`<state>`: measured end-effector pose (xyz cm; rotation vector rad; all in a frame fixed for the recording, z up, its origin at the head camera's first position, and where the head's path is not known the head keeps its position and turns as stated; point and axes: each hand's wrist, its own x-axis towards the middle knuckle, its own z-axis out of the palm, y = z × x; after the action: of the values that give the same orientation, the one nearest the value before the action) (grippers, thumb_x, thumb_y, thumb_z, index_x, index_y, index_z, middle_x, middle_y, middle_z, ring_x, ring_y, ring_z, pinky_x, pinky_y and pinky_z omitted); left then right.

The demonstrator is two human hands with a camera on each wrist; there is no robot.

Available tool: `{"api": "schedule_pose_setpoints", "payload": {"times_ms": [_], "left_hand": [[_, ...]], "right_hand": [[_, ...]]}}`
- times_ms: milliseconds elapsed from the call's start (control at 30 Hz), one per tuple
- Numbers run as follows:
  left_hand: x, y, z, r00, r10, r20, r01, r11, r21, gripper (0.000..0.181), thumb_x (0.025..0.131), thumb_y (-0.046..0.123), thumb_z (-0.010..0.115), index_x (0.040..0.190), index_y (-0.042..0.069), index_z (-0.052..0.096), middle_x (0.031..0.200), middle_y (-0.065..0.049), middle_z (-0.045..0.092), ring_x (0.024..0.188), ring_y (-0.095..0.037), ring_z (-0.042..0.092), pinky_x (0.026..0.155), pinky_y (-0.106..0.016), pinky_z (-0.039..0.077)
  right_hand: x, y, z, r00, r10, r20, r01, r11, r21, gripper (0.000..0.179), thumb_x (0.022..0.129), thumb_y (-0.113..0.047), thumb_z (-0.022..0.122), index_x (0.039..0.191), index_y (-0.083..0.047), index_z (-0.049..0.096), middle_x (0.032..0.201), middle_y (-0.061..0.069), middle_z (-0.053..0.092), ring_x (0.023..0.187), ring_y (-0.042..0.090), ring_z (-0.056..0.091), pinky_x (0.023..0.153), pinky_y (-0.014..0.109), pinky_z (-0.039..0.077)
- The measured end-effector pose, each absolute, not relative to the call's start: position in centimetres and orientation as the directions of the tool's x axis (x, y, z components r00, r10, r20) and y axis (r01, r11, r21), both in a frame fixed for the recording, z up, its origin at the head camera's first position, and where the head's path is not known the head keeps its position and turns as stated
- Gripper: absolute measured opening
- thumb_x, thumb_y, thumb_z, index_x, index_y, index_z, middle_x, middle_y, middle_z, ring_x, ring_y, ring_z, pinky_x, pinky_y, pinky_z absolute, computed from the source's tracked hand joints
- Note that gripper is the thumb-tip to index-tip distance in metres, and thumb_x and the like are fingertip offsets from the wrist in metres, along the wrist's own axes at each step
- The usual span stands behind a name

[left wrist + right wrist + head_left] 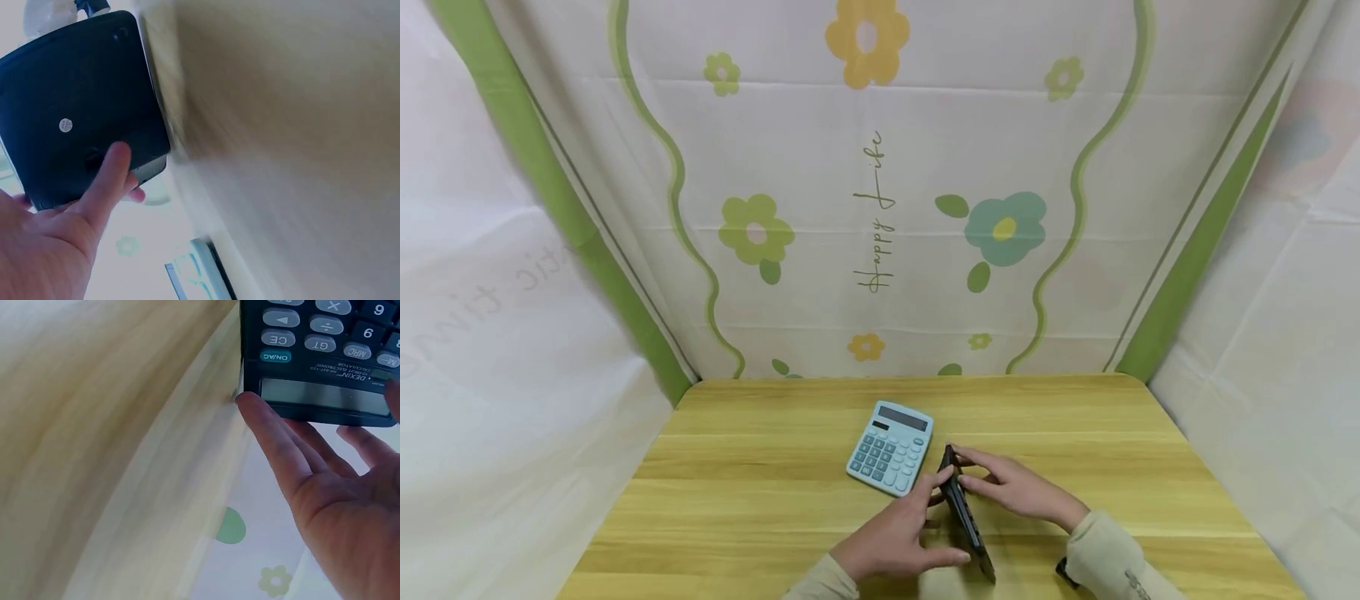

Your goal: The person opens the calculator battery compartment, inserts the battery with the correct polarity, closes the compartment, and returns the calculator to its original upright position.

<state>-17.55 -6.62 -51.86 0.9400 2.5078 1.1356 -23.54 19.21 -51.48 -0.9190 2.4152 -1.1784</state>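
Observation:
A black calculator [967,518] stands on its edge over the table, tilted, between both hands. In the right wrist view its face shows grey and black keys, a green ON/AC key and a blank display [325,397]. Its plain back [75,94], with a small round sticker, faces the left wrist camera. The left hand [887,537] holds it from the left, one digit lying on the back. From the right, the right hand [1022,490] grips the display end, fingers around the edge. A light blue calculator [891,447] lies face up just left of the black one.
The wooden table [737,467] has a straight far edge and rounded far corners. White printed cloth [805,150] hangs behind it and at both sides. A small dark object [1065,573] shows beside the right sleeve [1108,554].

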Motion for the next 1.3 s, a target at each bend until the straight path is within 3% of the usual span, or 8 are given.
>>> {"api": "schedule_pose_setpoints", "payload": {"times_ms": [167,267,467,633,767,867,1167,1300], "left_hand": [[-17.6,-6.5,-51.8,-0.787,0.608,0.104,0.436,0.429,0.791,0.058,0.111,0.049,0.037,0.162,0.024,0.025,0.162,-0.01,0.043,0.127,-0.018,0.063,0.105,-0.036,0.054],[-17.6,-6.3,-51.6,-0.805,0.577,0.136,0.417,0.388,0.822,0.049,0.113,0.046,0.035,0.155,0.022,0.034,0.154,-0.017,0.052,0.117,-0.015,0.069,0.101,-0.031,0.055],[-17.4,-5.9,-50.7,-0.857,0.504,0.109,0.335,0.384,0.861,0.036,0.111,0.047,0.042,0.136,0.022,0.045,0.14,-0.018,0.062,0.102,-0.012,0.073,0.089,-0.028,0.057],[-17.4,-5.9,-50.3,-0.883,0.466,0.049,0.237,0.354,0.905,0.025,0.106,0.042,0.057,0.122,0.025,0.048,0.126,-0.009,0.063,0.086,-0.008,0.073,0.077,-0.023,0.057],[-17.4,-6.2,-50.3,-0.871,0.489,0.039,0.211,0.303,0.929,0.029,0.103,0.033,0.066,0.122,0.019,0.048,0.123,-0.008,0.062,0.078,-0.014,0.074,0.071,-0.023,0.056],[-17.4,-6.5,-50.6,-0.859,0.511,0.01,0.166,0.261,0.951,0.038,0.1,0.025,0.071,0.127,0.013,0.047,0.124,-0.01,0.062,0.075,-0.015,0.074,0.068,-0.023,0.057],[-17.4,-7.3,-51.5,-0.87,0.494,-0.015,0.136,0.268,0.954,0.036,0.091,0.014,0.079,0.113,0.015,0.05,0.128,-0.011,0.06,0.082,-0.006,0.072,0.072,-0.022,0.058],[-17.4,-7.4,-51.9,-0.89,0.457,-0.011,0.181,0.375,0.909,0.03,0.09,0.017,0.082,0.101,0.018,0.054,0.11,0.0,0.066,0.078,0.0,0.065,0.069,-0.02,0.054]], "right_hand": [[-23.5,19.2,-51.6,-0.716,-0.698,-0.007,-0.401,0.419,-0.815,0.054,0.114,-0.031,0.039,0.164,-0.012,0.03,0.164,0.022,0.037,0.136,0.043,0.054,0.104,0.047,0.055],[-23.4,19.1,-51.6,-0.702,-0.712,-0.007,-0.401,0.403,-0.823,0.053,0.115,-0.028,0.036,0.164,-0.011,0.029,0.165,0.02,0.034,0.139,0.045,0.051,0.105,0.047,0.055],[-23.2,19.3,-51.8,-0.718,-0.696,-0.009,-0.444,0.468,-0.764,0.051,0.114,-0.036,0.038,0.163,-0.02,0.036,0.165,0.006,0.039,0.147,0.039,0.042,0.115,0.059,0.042],[-23.0,19.4,-51.7,-0.687,-0.727,-0.025,-0.444,0.446,-0.777,0.051,0.113,-0.037,0.04,0.162,-0.024,0.037,0.164,0.007,0.042,0.143,0.039,0.049,0.114,0.051,0.047],[-22.9,19.4,-51.7,-0.664,-0.748,-0.016,-0.461,0.426,-0.779,0.051,0.113,-0.034,0.041,0.162,-0.017,0.038,0.163,0.007,0.043,0.144,0.037,0.048,0.115,0.043,0.047],[-22.8,19.6,-51.6,-0.66,-0.751,-0.01,-0.481,0.433,-0.762,0.051,0.113,-0.034,0.043,0.16,-0.015,0.041,0.162,0.008,0.044,0.145,0.037,0.046,0.116,0.046,0.046],[-22.6,19.8,-51.3,-0.633,-0.774,-0.017,-0.52,0.442,-0.731,0.049,0.11,-0.041,0.048,0.156,-0.025,0.048,0.162,0.008,0.044,0.145,0.039,0.046,0.115,0.043,0.047],[-22.5,19.9,-51.2,-0.615,-0.788,-0.019,-0.532,0.433,-0.728,0.048,0.109,-0.039,0.051,0.155,-0.022,0.05,0.162,0.007,0.045,0.144,0.037,0.048,0.113,0.037,0.048]]}}
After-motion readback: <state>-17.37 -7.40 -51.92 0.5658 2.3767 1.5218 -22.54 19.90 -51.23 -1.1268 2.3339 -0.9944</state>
